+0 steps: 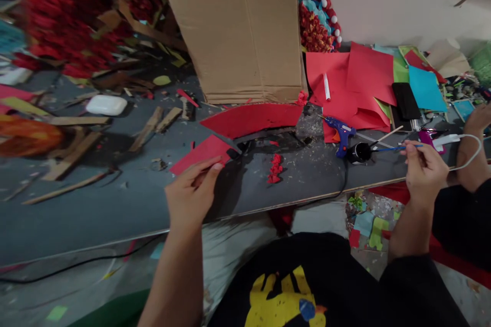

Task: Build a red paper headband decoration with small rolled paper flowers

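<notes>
My left hand [194, 186] pinches a piece of red paper [201, 152], whose right corner is painted black. In my right hand [425, 168] is a thin blue paintbrush [391, 148], held level with its tip end at a jar of black paint [359, 153]. A pale stick [388, 135] leans out of that jar. Just beyond my left hand, a long curved red strip [253, 118] lies in front of a cardboard box [238, 30]. A small crumpled red paper cluster [275, 168] rests on the table between my hands.
A blue glue gun [339, 133] stands beside the paint jar. Red sheets [370, 74], a marker [326, 87] and a black phone [405, 101] lie behind it. Cardboard scraps [74, 156] and a white case [106, 105] are at left. Another person's hand [477, 120] is at far right.
</notes>
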The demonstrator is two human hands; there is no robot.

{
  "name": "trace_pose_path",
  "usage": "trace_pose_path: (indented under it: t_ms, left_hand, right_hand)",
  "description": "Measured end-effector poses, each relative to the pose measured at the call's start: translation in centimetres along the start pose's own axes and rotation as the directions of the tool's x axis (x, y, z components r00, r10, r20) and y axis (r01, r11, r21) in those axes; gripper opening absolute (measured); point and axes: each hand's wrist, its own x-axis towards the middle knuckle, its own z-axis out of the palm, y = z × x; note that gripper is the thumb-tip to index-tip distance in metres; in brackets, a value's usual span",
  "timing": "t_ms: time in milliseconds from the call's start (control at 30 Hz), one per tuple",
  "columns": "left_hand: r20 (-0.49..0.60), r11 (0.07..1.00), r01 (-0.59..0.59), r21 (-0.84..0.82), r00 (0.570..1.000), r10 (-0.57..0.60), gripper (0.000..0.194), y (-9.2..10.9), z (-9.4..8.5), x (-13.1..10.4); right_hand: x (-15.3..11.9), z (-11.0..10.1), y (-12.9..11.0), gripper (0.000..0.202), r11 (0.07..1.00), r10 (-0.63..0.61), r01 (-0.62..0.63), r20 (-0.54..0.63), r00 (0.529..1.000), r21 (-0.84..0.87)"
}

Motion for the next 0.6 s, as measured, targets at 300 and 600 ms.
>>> trace_pose_path:
  t_ms: [300,600]
  left_hand:
    - [0.036,1.000,0.030,-0.004,0.999,-0.030,0.036,-0.1,0.0,0.0]
    - [0.045,1.000,0.021,0.010,0.999,-0.021,0.037,-0.2,0.0,0.1]
  right_hand:
    - [-0.3,0.5,0.5,0.027,0.995,0.080,-0.084,0.073,0.994,0.049]
    - [0.3,2.4,2.3,0.033,0.929,0.240,-0.275,0.160,0.957,0.249]
